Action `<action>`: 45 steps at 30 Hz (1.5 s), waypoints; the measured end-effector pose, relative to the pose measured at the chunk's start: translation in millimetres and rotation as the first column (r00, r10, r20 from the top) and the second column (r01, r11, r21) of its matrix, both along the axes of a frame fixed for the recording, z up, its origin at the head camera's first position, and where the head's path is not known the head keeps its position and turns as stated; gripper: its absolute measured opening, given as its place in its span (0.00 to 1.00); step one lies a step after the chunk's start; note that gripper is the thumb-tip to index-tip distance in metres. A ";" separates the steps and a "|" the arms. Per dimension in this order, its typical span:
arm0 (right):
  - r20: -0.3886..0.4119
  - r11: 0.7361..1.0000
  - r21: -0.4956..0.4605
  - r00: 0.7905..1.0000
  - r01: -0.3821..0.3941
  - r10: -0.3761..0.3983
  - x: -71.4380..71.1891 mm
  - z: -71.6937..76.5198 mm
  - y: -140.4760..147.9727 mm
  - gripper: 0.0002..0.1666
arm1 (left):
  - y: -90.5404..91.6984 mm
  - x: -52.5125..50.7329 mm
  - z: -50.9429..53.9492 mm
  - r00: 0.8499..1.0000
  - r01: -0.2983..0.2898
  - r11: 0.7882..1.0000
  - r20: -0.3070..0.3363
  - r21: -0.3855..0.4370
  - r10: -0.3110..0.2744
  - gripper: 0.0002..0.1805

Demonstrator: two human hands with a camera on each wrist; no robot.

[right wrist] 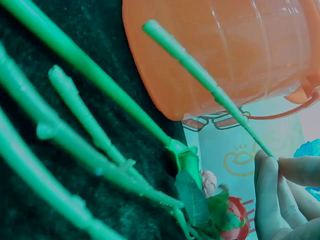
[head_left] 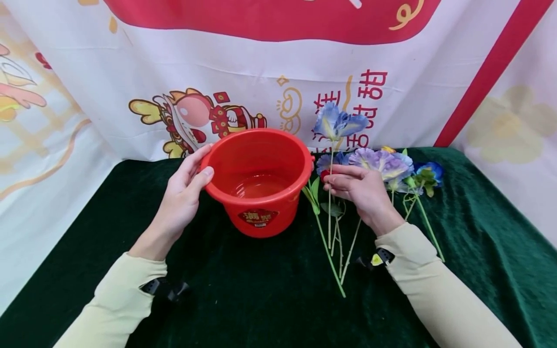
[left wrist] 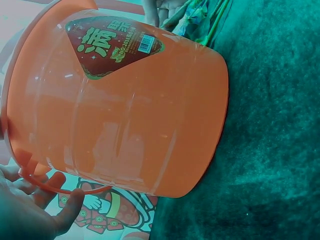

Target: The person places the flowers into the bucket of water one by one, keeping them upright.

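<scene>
A red plastic bucket (head_left: 261,217) stands upright on the green cloth, with a label on its front. My left hand (head_left: 184,188) grips its left rim, thumb at the near side and fingers behind; in the left wrist view, the bucket's thin handle (left wrist: 55,189) runs by these fingers. To the bucket's right, my right hand (head_left: 359,191) pinches the stem (right wrist: 215,92) of a blue artificial iris (head_left: 337,123) between thumb and fingers. The bloom points up and the stem's lower end hangs beside the bucket. Inside the bucket, the visible bottom holds no flower.
Several more artificial flowers lie on the right, among them a purple bloom (head_left: 376,162), a dark blue bloom (head_left: 431,174) and a red one (right wrist: 235,220). Their green stems (head_left: 330,251) point toward me. A printed white curtain (head_left: 217,53) hangs behind the cloth-covered table (head_left: 261,304).
</scene>
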State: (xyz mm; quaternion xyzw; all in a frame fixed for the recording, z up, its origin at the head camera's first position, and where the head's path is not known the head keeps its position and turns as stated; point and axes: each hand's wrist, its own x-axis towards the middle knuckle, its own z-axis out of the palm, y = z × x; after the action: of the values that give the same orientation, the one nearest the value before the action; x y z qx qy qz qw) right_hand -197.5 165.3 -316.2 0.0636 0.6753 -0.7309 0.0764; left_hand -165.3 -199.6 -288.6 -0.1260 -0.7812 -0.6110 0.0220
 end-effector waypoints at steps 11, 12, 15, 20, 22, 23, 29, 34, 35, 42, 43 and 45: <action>0.016 0.993 -0.114 0.999 -0.041 0.043 5.9 12.7 -0.2 0.31 | 1.9 -0.2 0.4 1.000 -0.001 1.000 0.009 0.006 0.000 0.33; 0.020 0.992 -0.118 0.999 -0.043 0.045 6.5 13.9 -0.3 0.32 | 1.9 -0.3 0.2 1.000 -0.001 1.000 0.006 0.004 0.001 0.33; 0.030 0.990 -0.134 0.998 -0.044 0.049 8.3 17.2 -1.3 0.34 | 1.7 -0.5 -0.6 1.000 -0.002 1.000 -0.002 -0.003 0.002 0.33; 0.034 0.986 -0.164 0.998 -0.042 0.049 9.7 20.4 -3.6 0.36 | 1.2 0.1 -1.9 1.000 -0.001 1.000 -0.006 -0.003 0.001 0.33; 0.029 0.985 -0.171 0.999 -0.039 0.045 9.8 21.3 -4.2 0.36 | 0.9 0.6 -1.9 1.000 -0.001 1.000 -0.004 -0.002 0.001 0.33; 0.026 0.984 -0.174 0.999 -0.037 0.042 10.0 21.9 -4.5 0.36 | 0.6 0.9 -1.8 1.000 -0.002 1.000 -0.004 -0.001 0.002 0.33; -0.011 0.983 -0.180 1.000 -0.030 0.029 11.5 26.2 -3.9 0.35 | 0.3 1.6 -0.5 1.000 -0.003 1.000 0.005 0.009 0.003 0.32; -0.011 0.982 -0.191 1.000 -0.014 0.012 12.7 31.1 -3.7 0.35 | 0.7 1.3 0.3 1.000 0.003 1.000 0.015 0.021 -0.004 0.32; -0.008 0.980 -0.198 1.000 -0.006 0.005 12.6 32.9 -4.4 0.35 | 0.8 1.2 0.6 1.000 0.005 1.000 0.015 0.021 -0.005 0.32; -0.042 0.966 -0.252 0.996 0.066 -0.079 6.4 56.3 -16.5 0.34 | 0.9 0.7 1.0 1.000 -0.001 1.000 0.014 0.009 0.001 0.33; -0.048 0.962 -0.263 0.994 0.078 -0.094 5.2 60.5 -18.7 0.34 | 0.7 0.8 0.8 1.000 -0.005 1.000 0.016 0.005 0.005 0.33; -0.065 0.957 -0.276 0.991 0.090 -0.113 2.1 68.9 -22.8 0.35 | 0.3 0.9 0.4 1.000 -0.011 1.000 0.021 -0.002 0.011 0.33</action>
State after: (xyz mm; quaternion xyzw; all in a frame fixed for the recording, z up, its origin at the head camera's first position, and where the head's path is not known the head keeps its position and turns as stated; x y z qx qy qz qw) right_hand -195.4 142.5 -247.3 0.0576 0.5667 -0.8217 0.0196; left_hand -164.4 -199.3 -288.2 -0.1153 -0.7827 -0.6114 0.0172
